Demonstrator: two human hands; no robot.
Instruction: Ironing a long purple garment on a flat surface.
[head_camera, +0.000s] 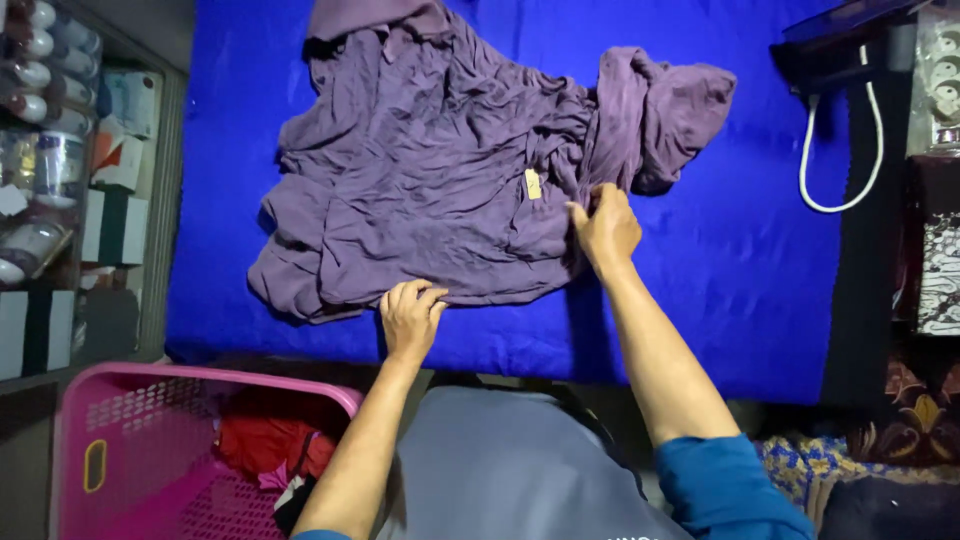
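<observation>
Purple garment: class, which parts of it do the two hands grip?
The left hand pinches the purple garment at its near hem; the right hand grips a fold by the small tag.

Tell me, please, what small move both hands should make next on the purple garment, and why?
Probably draw the hands apart to flatten it. The left hand pinches the near edge and the right hand grips bunched folds, while the purple garment lies wrinkled on the blue cloth.

What we cannot make out

The wrinkled purple cloth garment (430, 170) runs off the top edge; its small tan tag (533, 184) is too small for us to read; the pink perforated plastic basket (150, 440) is cut off below.
</observation>
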